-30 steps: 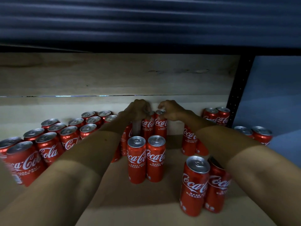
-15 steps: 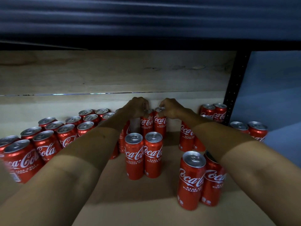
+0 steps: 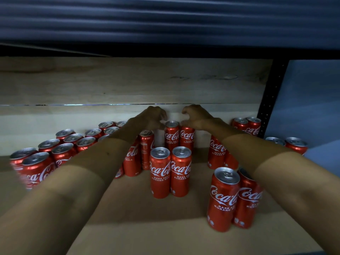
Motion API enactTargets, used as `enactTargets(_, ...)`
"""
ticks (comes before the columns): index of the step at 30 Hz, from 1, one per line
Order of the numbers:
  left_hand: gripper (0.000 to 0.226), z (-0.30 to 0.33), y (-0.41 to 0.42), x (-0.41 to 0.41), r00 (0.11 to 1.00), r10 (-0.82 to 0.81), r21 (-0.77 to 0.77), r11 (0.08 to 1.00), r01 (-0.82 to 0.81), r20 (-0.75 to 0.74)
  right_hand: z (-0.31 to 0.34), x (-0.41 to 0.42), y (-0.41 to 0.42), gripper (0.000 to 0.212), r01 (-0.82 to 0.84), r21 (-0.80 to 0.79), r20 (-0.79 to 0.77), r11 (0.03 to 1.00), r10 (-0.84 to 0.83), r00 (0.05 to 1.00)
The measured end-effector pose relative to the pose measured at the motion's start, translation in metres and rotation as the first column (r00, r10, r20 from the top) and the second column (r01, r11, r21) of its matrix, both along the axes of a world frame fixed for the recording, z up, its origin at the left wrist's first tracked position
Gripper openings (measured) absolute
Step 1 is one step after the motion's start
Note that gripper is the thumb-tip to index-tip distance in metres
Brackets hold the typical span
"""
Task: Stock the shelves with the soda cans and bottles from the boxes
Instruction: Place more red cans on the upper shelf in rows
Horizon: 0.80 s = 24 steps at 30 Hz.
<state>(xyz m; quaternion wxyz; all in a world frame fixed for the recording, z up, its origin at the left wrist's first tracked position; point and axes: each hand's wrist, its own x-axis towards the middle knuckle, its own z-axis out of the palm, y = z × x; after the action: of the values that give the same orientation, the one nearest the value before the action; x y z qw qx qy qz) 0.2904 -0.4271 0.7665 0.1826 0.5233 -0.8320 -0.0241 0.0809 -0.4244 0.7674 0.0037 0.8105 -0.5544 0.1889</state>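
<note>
Two red Coca-Cola cans stand side by side against the back wall of the wooden shelf [image 3: 128, 227]: the left back can [image 3: 172, 136] and the right back can [image 3: 187, 137]. My left hand [image 3: 151, 117] hovers just left of and above the left back can, fingers loosely curled, holding nothing. My right hand [image 3: 197, 116] hovers over the right back can in the same claw shape; its thumb covers that can's top. Another pair of cans [image 3: 170, 173] stands in front of them.
Several cans crowd the shelf's left side [image 3: 62, 150], partly under my left forearm. Two cans [image 3: 233, 199] stand near the front right and more [image 3: 246, 125] at the back right by the black shelf post [image 3: 270, 100]. The upper shelf hangs low overhead.
Both hands have let go of the tops of the two back cans and lifted slightly apart; the cans now stand alone at the back wall.
</note>
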Motion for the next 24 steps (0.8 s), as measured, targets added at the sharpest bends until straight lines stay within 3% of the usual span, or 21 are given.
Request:
enactTargets(6, 0.022, 0.010, 0.026, 0.051, 1.000, 0.025, -0.056, 0.998, -0.024, 0.018, 0.011, 0.040, 0.017, 0.052, -0.168, -0.031, -0.053, 0.985, 0.166, 0.985)
enactTargets(12, 0.014, 0.008, 0.061, 0.102, 0.997, 0.020, 0.033, 0.999, -0.017, -0.077, 0.012, 0.093, 0.036, 0.050, -0.310, 0.144, -0.114, 0.940, 0.327, 0.938)
enactTargets(18, 0.019, 0.000, 0.080, 0.111, 0.997, -0.048, 0.163, 0.985, 0.058, -0.062, 0.001, 0.112, 0.039, 0.058, -0.277, 0.243, -0.113, 0.930, 0.310, 0.944)
enactTargets(24, 0.036, -0.011, 0.087, 0.105, 0.999, -0.039, 0.064, 0.997, 0.040, -0.011, -0.005, 0.113, 0.041, 0.050, -0.202, 0.210, -0.076, 0.957, 0.222, 0.972)
